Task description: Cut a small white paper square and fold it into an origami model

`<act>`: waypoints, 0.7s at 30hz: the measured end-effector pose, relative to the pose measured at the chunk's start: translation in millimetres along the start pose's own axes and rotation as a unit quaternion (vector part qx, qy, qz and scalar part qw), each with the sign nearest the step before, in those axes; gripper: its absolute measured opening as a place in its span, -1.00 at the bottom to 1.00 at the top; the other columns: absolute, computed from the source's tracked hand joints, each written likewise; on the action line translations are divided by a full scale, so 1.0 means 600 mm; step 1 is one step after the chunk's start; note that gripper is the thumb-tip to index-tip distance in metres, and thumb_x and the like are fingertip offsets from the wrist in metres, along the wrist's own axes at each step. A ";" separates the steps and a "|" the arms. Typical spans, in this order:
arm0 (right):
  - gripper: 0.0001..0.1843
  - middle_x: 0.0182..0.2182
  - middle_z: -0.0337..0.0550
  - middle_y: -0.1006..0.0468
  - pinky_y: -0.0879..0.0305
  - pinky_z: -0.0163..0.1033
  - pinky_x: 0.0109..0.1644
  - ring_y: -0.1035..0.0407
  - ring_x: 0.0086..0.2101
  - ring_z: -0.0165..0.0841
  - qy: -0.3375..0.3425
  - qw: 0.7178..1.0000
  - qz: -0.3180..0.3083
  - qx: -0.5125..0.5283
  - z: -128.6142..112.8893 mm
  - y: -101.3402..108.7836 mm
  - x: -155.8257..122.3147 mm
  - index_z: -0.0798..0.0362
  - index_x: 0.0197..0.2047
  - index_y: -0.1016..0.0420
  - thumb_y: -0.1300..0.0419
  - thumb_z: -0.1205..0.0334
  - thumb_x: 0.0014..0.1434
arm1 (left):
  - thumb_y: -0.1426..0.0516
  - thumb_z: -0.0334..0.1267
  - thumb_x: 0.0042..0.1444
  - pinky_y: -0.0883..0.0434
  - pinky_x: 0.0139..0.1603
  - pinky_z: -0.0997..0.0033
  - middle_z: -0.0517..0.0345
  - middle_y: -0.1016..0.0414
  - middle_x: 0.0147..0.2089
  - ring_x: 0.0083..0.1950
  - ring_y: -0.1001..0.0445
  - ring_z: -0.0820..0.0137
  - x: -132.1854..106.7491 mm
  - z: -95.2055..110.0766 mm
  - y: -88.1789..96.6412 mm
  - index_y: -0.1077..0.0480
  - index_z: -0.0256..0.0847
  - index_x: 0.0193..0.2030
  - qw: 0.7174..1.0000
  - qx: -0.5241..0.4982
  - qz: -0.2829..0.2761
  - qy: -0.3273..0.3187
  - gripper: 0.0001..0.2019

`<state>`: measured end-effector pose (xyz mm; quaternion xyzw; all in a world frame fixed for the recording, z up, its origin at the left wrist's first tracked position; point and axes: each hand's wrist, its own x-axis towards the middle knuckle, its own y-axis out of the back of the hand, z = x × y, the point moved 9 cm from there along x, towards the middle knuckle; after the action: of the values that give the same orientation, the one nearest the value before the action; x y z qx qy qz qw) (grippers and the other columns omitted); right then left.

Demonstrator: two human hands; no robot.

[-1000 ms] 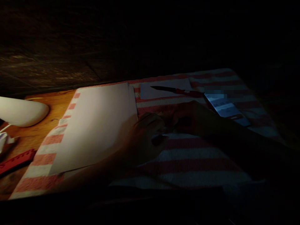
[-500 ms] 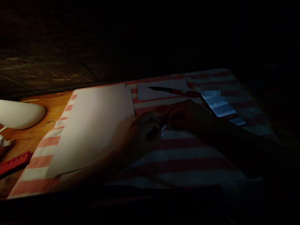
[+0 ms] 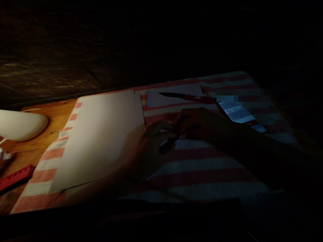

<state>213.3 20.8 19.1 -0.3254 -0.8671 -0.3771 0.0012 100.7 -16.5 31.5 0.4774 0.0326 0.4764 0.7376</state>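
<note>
My left hand (image 3: 156,144) is closed, its fingers curled toward the tips of my right hand. My right hand (image 3: 193,122) is closed too, with its fingers pinched and bent downward. The two hands meet over the striped towel (image 3: 196,154). Whitish bits peek out between the fingers, but the dark hides what they belong to. Left of the hands lie large white paper sheets (image 3: 101,131), partly under my left forearm. Just beyond my right hand rests a knife (image 3: 186,96) with a dark blade and red handle, its blade across a smaller piece of paper (image 3: 166,101).
A phone (image 3: 234,112) with a lit timer screen lies on the towel at the right. To the left are a white rounded object (image 3: 22,124) and a red notched object (image 3: 16,178) on the wooden table (image 3: 60,114). A dark wall (image 3: 50,74) stands behind.
My right hand's fingers have shifted slightly left and bent further over my left fingertips. Less of the whitish bit below them shows now. The view has moved a little.
</note>
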 end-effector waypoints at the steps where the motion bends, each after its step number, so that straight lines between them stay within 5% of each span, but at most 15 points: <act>1: -0.85 -0.02 -0.05 -0.54 -0.36 -0.11 0.13 -0.48 -0.03 -0.27 0.007 1.000 -0.001 0.000 -0.002 0.000 0.000 0.06 -0.11 -0.66 -0.29 0.35 0.25 | -0.23 -0.53 0.11 -0.49 -0.02 0.25 0.05 -0.55 -0.05 -0.03 -0.53 0.29 0.000 0.001 -0.001 -0.55 -0.22 -0.15 1.000 0.005 -0.003 0.000 -0.79; 9: -0.85 -0.06 -0.09 -0.53 -0.35 -0.17 0.09 -0.47 -0.06 -0.31 0.020 1.000 0.004 -0.016 -0.006 -0.001 0.002 0.05 -0.16 -0.65 -0.27 0.41 0.25 | -0.25 -0.54 0.09 -0.44 -0.04 0.26 0.11 -0.54 -0.10 -0.06 -0.50 0.31 0.002 -0.001 -0.005 -0.52 -0.21 -0.35 1.000 -0.005 -0.025 0.009 -0.86; 21: -0.90 -0.08 -0.04 -0.47 -0.38 -0.09 0.05 -0.43 -0.10 -0.25 -0.035 0.997 0.028 -0.065 0.010 -0.004 -0.001 0.12 -0.16 -0.59 -0.27 0.32 0.25 | -0.25 -0.55 0.09 -0.46 0.01 0.28 0.10 -0.53 -0.02 -0.01 -0.53 0.34 -0.003 -0.012 -0.004 -0.48 -0.24 -0.34 0.999 -0.018 -0.013 0.050 -0.86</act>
<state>213.8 23.2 13.2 -0.3620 -0.8310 -0.4204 -0.0402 97.8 -13.1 24.7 0.4397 0.0668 0.4906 0.7493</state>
